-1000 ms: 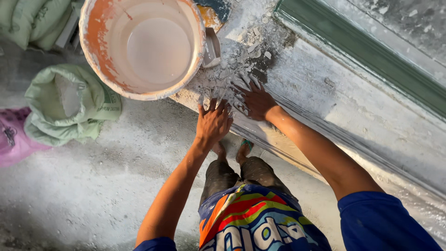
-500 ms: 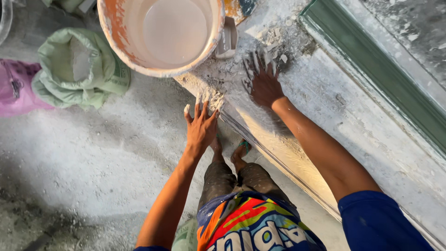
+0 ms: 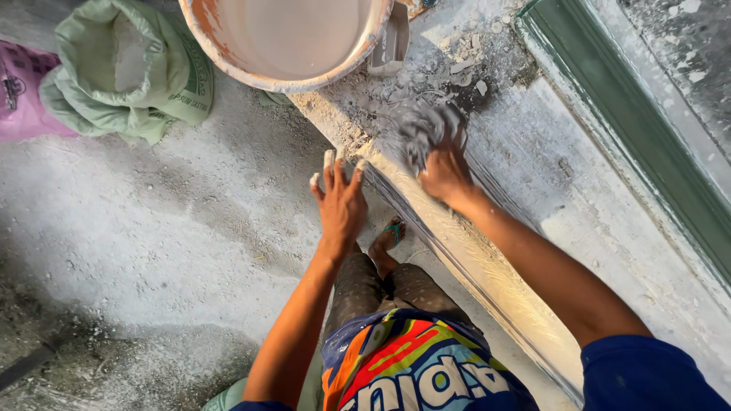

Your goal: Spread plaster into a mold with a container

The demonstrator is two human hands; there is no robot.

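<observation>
My left hand [image 3: 340,199] is spread open, fingertips white with powder, touching the front edge of a raised concrete ledge [image 3: 533,190]. My right hand [image 3: 442,164] lies palm down on the ledge top, fingers blurred, over a pile of grey-white powder and crumbs [image 3: 426,114]. A large orange-and-white bucket [image 3: 228,53] holding pale liquid stands just beyond both hands at the ledge's end.
A green sack [image 3: 126,72] open on white powder lies on the dusty floor [image 3: 152,251] at the left, with a pink bag [image 3: 27,95] beside it. A green frame [image 3: 632,144] runs along the ledge's far side. My foot in a sandal [image 3: 388,236] shows below.
My right hand has swept over the powder on the ledge and drawn back toward the front edge. My left hand has slid a little along the edge. The view has shifted.
</observation>
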